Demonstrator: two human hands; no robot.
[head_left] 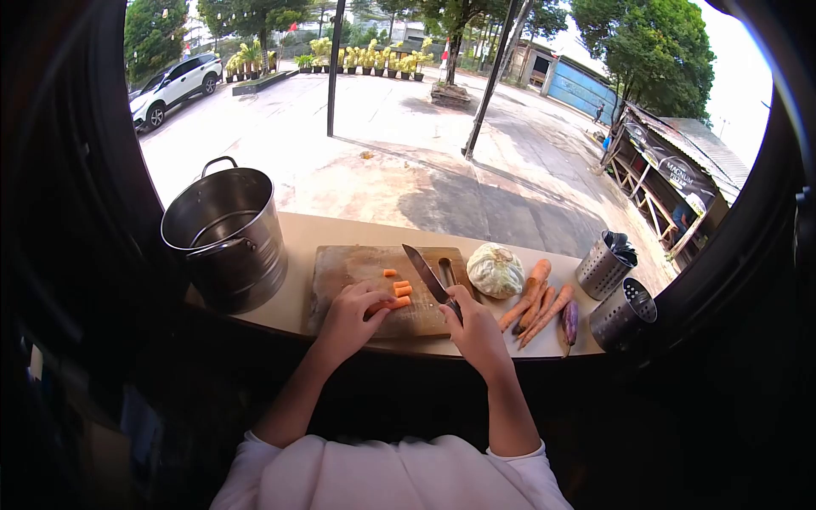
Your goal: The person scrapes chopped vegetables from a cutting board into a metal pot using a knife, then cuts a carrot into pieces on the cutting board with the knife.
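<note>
At the left stood a metal pot (259, 268), apart from the wooden board (338, 270). On the board's near half, the left hand (351, 311) was curled over a carrot piece (401, 302), thumb and fingertips seeming to grip it, and its bare end pointed right. The piece lay under and just right of those fingers, its long axis running roughly left to right; the left hand was the nearer one, touching it. Shorter cut pieces (402, 287) lay just beyond, on the far side. To the right, clear of the carrot, the knife (427, 275) slanted across that axis, tip far and left, handle near and right, clasped in the right hand (473, 330). Farther right came a cabbage (495, 271), whole carrots (546, 318) and a purple eggplant (570, 323).
</note>
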